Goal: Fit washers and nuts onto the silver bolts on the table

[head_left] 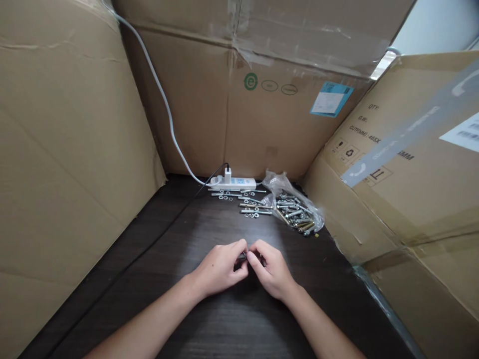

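My left hand [223,267] is closed around a small metal piece [242,256], mostly hidden by the fingers. Touching it from the right, my right hand [272,269] has its fingertips pinched at the piece's end; what they hold is hidden. Beyond both hands, several bolts [256,212] lie in rows with loose nuts and washers [225,198] beside them. A clear plastic bag [275,183] at the back right lies open with a pile of bolts [295,212] on it.
A white power strip [243,183] with a plugged-in adapter sits at the table's back edge. Its white cable [160,89] climbs left, and a black cable [160,234] crosses the dark table [239,324]. Cardboard walls [187,99] surround the left, back and right.
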Available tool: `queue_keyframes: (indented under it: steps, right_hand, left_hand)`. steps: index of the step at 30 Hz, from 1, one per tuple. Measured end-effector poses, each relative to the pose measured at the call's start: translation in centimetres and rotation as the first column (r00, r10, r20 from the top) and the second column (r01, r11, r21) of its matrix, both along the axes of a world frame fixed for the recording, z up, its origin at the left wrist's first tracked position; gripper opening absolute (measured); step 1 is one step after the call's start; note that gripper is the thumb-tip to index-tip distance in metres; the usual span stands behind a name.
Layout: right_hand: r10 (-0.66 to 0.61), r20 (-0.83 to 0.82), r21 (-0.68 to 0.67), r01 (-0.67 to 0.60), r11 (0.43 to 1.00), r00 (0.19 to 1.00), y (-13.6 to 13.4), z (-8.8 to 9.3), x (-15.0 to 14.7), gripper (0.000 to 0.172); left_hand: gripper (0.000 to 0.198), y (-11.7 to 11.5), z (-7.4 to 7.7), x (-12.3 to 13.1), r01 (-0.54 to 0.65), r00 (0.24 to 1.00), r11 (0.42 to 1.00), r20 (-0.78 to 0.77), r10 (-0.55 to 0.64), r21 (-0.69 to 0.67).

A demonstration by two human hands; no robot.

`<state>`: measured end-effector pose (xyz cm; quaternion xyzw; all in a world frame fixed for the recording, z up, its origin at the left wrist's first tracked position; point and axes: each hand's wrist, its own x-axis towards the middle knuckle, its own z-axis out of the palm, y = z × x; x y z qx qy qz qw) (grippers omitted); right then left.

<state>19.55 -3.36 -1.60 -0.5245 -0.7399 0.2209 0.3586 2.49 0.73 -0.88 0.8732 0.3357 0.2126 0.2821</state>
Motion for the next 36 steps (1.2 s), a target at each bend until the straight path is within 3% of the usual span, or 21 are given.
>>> queue_keyframes:
  steps: [10, 24, 36]
  right_hand:
    - [0.055, -0.003, -0.023, -0.056, 0.998, 0.998, -0.1, 0.1, 0.2, 0.003]
    - [0.079, -0.011, -0.011, -0.079, 0.997, 0.997, -0.1, 0.4, 0.2, 0.004]
    - [0.096, -0.197, -0.152, -0.127, 0.98, 0.976, 0.2, -0.7, 0.4, 0.017]
  left_hand:
    - [0.007, 0.0, 0.3, 0.0, -0.016, 0.999, 0.998, 0.035, 0.018, -0.053]
    - [0.007, -0.1, 0.1, 0.0, 0.005, 0.999, 0.999, 0.037, -0.003, -0.034]
    - [0.008, -0.1, 0.2, 0.1, 0.092, 0.994, 0.994, -0.067, -0.087, 0.062]
